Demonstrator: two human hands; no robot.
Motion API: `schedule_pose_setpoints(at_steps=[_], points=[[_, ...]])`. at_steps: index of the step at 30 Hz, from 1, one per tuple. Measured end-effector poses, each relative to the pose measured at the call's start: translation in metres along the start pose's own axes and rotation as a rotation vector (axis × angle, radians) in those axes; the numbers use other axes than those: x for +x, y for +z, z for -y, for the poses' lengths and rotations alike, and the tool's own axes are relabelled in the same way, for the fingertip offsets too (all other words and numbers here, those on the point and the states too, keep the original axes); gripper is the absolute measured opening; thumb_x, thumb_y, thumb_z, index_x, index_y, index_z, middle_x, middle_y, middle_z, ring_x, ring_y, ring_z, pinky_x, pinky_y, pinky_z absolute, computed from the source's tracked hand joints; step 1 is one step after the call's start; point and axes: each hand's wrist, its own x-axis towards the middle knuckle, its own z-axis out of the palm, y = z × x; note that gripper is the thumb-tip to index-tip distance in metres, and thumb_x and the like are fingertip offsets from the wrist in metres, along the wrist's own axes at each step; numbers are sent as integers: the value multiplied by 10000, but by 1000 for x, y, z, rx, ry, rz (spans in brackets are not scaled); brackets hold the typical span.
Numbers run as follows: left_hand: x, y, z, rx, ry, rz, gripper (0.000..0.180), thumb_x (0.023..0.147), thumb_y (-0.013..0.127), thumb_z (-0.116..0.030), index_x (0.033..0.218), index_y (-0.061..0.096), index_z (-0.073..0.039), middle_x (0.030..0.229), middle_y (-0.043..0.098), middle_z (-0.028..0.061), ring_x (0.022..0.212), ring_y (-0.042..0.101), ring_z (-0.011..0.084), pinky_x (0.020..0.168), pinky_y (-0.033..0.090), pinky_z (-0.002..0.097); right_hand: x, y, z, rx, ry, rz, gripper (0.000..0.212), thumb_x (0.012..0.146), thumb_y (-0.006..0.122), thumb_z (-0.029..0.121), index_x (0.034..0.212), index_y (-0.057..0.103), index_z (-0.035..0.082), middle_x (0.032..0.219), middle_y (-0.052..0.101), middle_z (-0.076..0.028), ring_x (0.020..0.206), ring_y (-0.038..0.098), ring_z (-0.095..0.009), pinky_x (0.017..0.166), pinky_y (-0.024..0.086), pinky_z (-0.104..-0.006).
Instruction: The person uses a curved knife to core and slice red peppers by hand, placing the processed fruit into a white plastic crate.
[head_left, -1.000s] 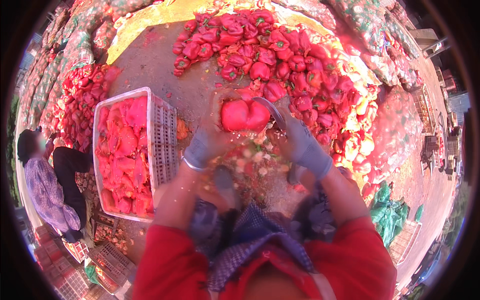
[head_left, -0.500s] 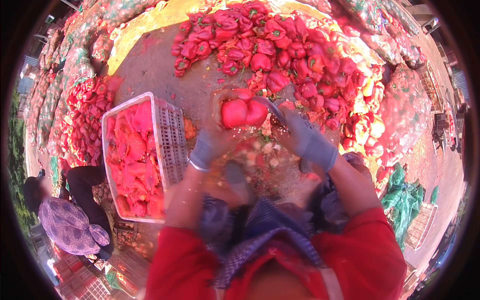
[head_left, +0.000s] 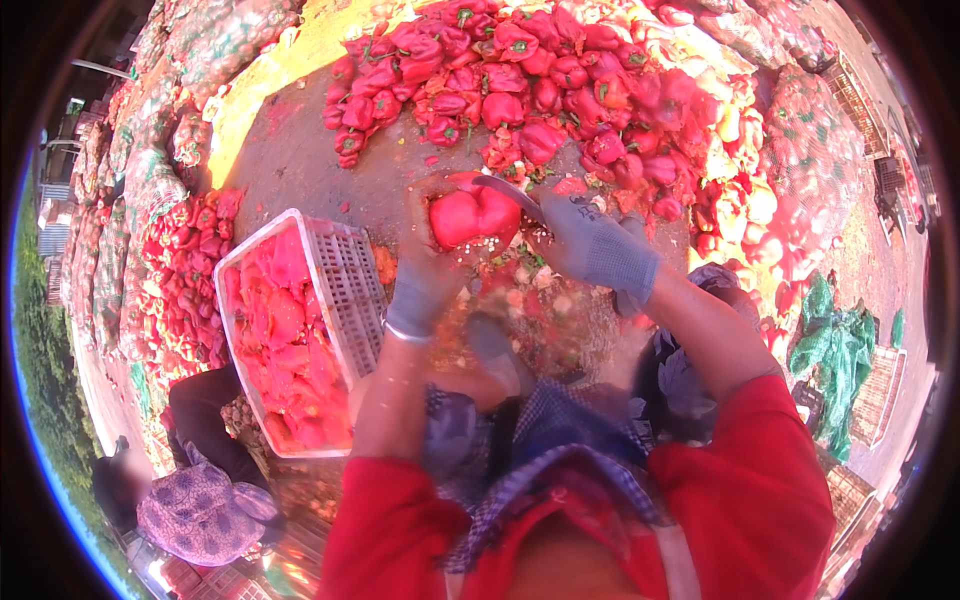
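A large red bell pepper [head_left: 458, 218] is in my gloved left hand [head_left: 424, 285], whose fingers curl round its left side. My right hand [head_left: 595, 245], in a grey glove, is closed round the handle of a knife with a curved blade [head_left: 508, 192]. That blade lies over the top right of the pepper, touching or just above it; how deep it goes I cannot tell. Loose pale seeds cling about the pepper and the gloves. Below both hands, seeds and pepper scraps [head_left: 525, 300] litter the ground.
Left of me a white slatted crate [head_left: 345, 290] holds cut red pepper pieces. Ahead lies a big heap of whole red peppers [head_left: 540, 90]. Full net sacks [head_left: 815, 130] stand at the edges. A person in a patterned purple top [head_left: 205, 510] sits at the lower left.
The knife has shifted left across the top of the pepper, with my right hand following. My left hand still holds the pepper. The whole view has tilted slightly.
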Motion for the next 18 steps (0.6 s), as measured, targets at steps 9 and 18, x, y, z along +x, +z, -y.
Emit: schedule_pose_setpoints(at_steps=[9,18], points=[[7,0,-5,-29,94,-98,600,780,782,-127,1260,435,-34,1180,552,106,1073,576,208,907,510,338,-1,26,-14,16,-130,-73,521,841,582,104,1278,369,-84,955,616,-324,920,625,-460,764,486,-506],[3,2,1,-797,-124,-239,407,869,685,-66,1193,438,-79,1111,538,74,1037,579,182,887,531,344,-1,26,16,48,-284,-252,362,837,572,75,1132,425,-75,813,603,-288,812,621,-448,681,474,-499]])
